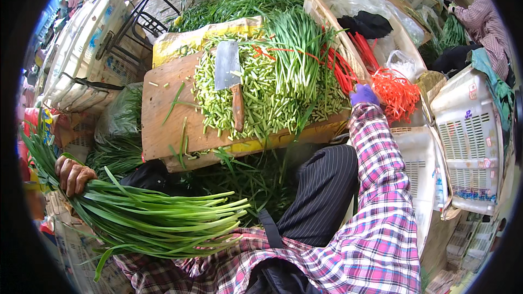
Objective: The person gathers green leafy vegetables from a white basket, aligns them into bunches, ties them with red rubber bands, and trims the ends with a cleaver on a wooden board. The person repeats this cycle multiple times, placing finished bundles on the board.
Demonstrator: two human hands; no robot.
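Note:
My left hand (76,174) is bare and grips a large bunch of long green leaves that look like garlic chives (163,212). Their paler cut ends point right, across my lap. My right hand (363,94), in a purple glove, is closed at the red plastic strips (341,71) hanging by the crate's near edge. A cleaver (227,65) with a wooden handle lies on short cut stem pieces (261,110) heaped on the wooden board (163,122). Right of it lies another bunch of chives (296,57), with a red strip across it.
A long plastic crate (316,2) holds clear bags, a black cloth (365,24) and a tangle of red strips (395,94). Loose greens (241,8) pile behind the board. White crates (468,139) stand at right, stacked ones (81,57) at left. Another person (482,24) sits at upper right.

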